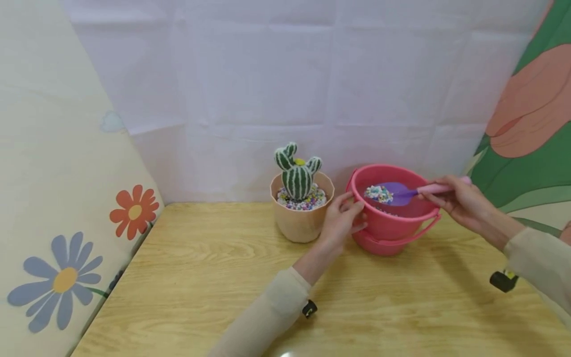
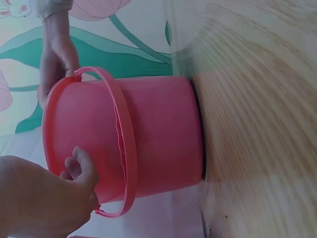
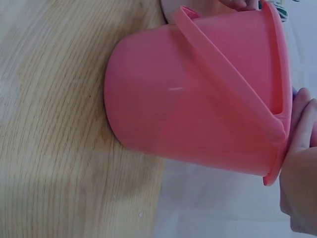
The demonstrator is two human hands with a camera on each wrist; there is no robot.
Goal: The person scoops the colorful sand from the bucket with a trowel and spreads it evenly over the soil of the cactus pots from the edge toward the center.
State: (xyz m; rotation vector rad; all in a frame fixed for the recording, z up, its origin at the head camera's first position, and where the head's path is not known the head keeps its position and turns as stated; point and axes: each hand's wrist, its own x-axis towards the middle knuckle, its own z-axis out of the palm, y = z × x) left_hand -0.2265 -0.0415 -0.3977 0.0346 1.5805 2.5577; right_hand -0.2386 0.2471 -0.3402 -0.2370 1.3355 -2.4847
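Observation:
A pink bucket (image 1: 379, 225) stands on the table, its handle hanging down across the front. At the bucket's left rim my left hand (image 1: 341, 219) grips the edge with curled fingers; the left wrist view shows that hand (image 2: 54, 193) against the bucket's side. My right hand (image 1: 461, 201) holds a small trowel (image 1: 403, 194) by its pink handle, over the right rim. Multicoloured beads (image 1: 379, 194) lie on the trowel's purple blade, which is over the bucket's mouth. More beads show low inside the bucket. In the right wrist view, the right hand (image 3: 302, 163) is beside the rim.
Left of the bucket stands a peach pot (image 1: 296, 223) with a knitted green cactus (image 1: 298, 182) set in coloured beads. Behind both hangs a white cloth (image 1: 267, 89). The wooden table (image 1: 214, 277) extends toward the front.

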